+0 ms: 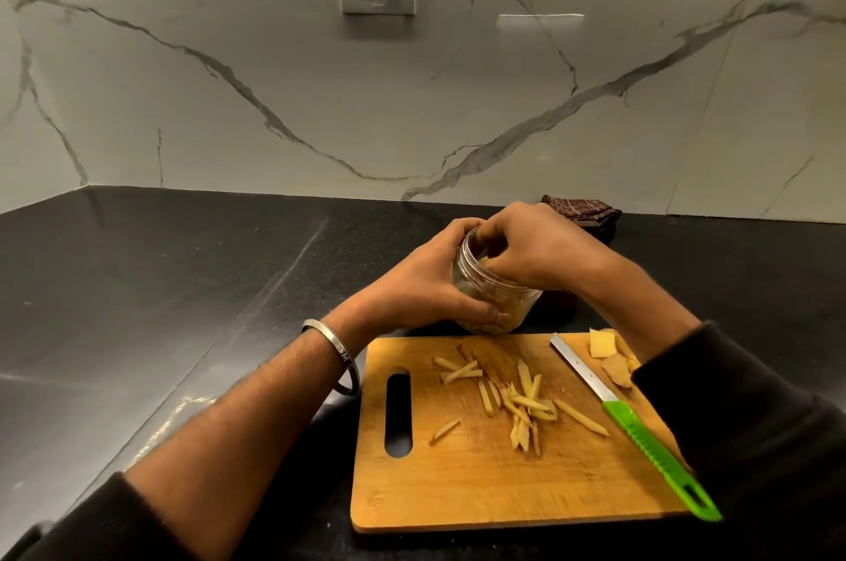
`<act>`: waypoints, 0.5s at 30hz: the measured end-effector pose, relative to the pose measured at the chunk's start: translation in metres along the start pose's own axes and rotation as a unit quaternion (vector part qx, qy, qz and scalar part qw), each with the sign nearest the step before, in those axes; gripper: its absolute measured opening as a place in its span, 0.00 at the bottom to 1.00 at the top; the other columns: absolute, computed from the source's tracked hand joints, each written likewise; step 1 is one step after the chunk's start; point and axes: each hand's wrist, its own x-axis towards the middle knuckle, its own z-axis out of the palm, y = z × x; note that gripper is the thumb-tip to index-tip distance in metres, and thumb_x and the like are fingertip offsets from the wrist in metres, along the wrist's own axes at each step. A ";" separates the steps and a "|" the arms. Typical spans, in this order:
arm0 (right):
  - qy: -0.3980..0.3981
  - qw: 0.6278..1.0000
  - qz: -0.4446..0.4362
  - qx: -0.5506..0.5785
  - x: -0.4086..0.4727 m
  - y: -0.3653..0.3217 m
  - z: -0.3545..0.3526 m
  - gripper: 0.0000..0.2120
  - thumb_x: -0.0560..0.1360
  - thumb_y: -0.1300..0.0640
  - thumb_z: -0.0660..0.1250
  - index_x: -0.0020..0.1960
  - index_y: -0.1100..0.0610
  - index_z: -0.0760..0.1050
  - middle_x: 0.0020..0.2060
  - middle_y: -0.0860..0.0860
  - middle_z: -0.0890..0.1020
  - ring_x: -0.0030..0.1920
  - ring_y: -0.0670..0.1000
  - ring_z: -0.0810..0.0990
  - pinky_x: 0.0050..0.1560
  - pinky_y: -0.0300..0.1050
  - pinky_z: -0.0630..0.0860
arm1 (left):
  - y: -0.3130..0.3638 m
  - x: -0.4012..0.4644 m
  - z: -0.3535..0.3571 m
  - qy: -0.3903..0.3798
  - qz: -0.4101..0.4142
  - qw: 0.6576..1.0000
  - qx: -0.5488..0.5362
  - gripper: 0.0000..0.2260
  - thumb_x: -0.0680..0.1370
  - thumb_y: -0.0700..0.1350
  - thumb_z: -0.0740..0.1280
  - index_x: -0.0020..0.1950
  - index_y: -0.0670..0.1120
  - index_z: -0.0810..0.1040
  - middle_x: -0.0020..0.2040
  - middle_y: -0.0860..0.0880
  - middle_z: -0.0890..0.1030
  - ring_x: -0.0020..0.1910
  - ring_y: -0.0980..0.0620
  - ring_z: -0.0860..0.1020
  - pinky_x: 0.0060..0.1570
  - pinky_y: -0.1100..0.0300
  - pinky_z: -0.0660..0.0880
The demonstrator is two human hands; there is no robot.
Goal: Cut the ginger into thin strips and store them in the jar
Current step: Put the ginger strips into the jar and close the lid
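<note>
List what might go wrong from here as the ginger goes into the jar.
1. The jar is tilted and off the counter in the left hand while the right hand pushes fingers into its mouth; it might slip or spill.
2. The knife lies at the cutting board edge under the right forearm; a sleeve may knock it.
3. Loose ginger strips could get swept off.

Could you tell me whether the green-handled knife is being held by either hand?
No, the green-handled knife lies on the wooden cutting board, while the left hand grips the clear jar and the right hand reaches into it.

one jar (496, 285), one knife (636, 427), one board (458, 487)
</note>
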 end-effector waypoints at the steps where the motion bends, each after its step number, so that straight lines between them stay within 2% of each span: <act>1: 0.010 1.000 -0.004 -0.002 0.000 0.000 0.001 0.15 0.78 0.57 0.70 0.64 0.52 0.80 0.57 0.51 0.84 0.55 0.50 0.82 0.53 0.42 0.81 | 0.000 0.000 0.000 -0.001 -0.001 1.000 -0.002 0.41 0.67 0.41 0.80 0.74 0.54 0.61 0.65 0.52 0.74 0.63 0.52 0.76 0.62 0.48 0.77; 5: 0.031 0.999 -0.005 0.013 -0.002 -0.001 0.001 0.13 0.80 0.57 0.68 0.64 0.52 0.81 0.59 0.52 0.83 0.56 0.51 0.80 0.52 0.42 0.78 | -0.001 0.000 -0.001 -0.006 -0.003 1.000 -0.012 0.39 0.68 0.40 0.79 0.72 0.55 0.62 0.64 0.53 0.74 0.62 0.53 0.76 0.61 0.49 0.77; 9: 0.084 0.995 -0.021 0.041 -0.006 0.002 -0.005 0.11 0.79 0.61 0.67 0.60 0.54 0.82 0.51 0.50 0.84 0.43 0.44 0.80 0.47 0.39 0.80 | -0.005 0.000 0.000 0.006 -0.007 1.000 -0.009 0.41 0.66 0.43 0.81 0.73 0.54 0.62 0.63 0.53 0.76 0.62 0.55 0.77 0.63 0.51 0.76; 12: 0.101 0.993 -0.029 0.054 -0.005 0.005 -0.004 0.10 0.80 0.61 0.66 0.58 0.56 0.82 0.44 0.48 0.83 0.40 0.44 0.82 0.42 0.36 0.79 | -0.007 0.002 0.000 0.009 -0.016 1.000 -0.009 0.42 0.66 0.45 0.81 0.73 0.54 0.61 0.63 0.54 0.76 0.62 0.56 0.77 0.63 0.51 0.76; 15: 0.167 0.983 -0.068 0.044 -0.006 0.003 -0.003 0.09 0.80 0.59 0.66 0.57 0.57 0.83 0.42 0.47 0.82 0.38 0.44 0.81 0.42 0.38 0.81 | -0.007 0.003 0.002 0.018 -0.023 1.000 0.001 0.42 0.66 0.47 0.81 0.74 0.53 0.60 0.64 0.55 0.75 0.62 0.57 0.76 0.64 0.53 0.75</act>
